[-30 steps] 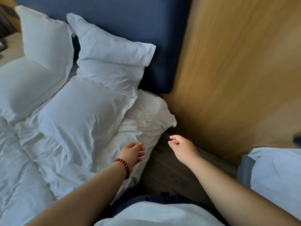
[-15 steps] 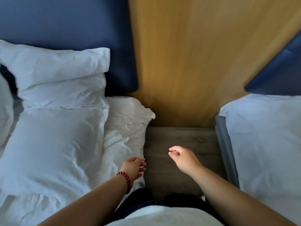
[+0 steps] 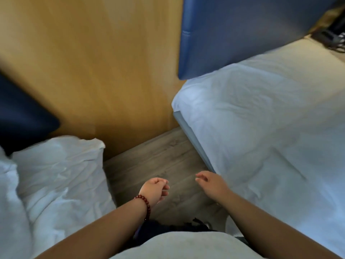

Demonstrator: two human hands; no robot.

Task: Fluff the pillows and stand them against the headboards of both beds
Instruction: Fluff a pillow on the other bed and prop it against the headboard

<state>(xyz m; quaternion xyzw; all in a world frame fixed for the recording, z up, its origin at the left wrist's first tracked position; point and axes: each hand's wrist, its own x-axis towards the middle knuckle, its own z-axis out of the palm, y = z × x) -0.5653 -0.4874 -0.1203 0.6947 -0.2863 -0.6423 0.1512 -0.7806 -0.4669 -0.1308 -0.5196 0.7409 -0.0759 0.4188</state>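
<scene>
My left grip (image 3: pixel 155 191) hangs loosely curled and my right grip (image 3: pixel 212 184) relaxed and spread. Both hold nothing over the wooden floor (image 3: pixel 158 157) between the beds, free for the next pillow. The right bed (image 3: pixel 270 156) lies just beside my right grip. No pillow stands against its blue headboard (image 3: pixel 242 34), and I cannot tell whether the white mound (image 3: pixel 242 94) below it is one lying flat.

- Left bed (image 3: pixel 105 186), lower left of the frame: rumpled white bedding (image 3: pixel 56 165) covers it right up to its corner, which sits close to the wood-panelled wall (image 3: pixel 97 62).
- Right bed (image 3: pixel 194 143), right side of the frame: a lightly creased white sheet (image 3: pixel 270 137) lies flat over it and runs up to the blue headboard (image 3: pixel 242 34) at the upper right.
- Floor (image 3: pixel 158 161), lower middle: grey wood-look planks fill the gap between the two beds.
</scene>
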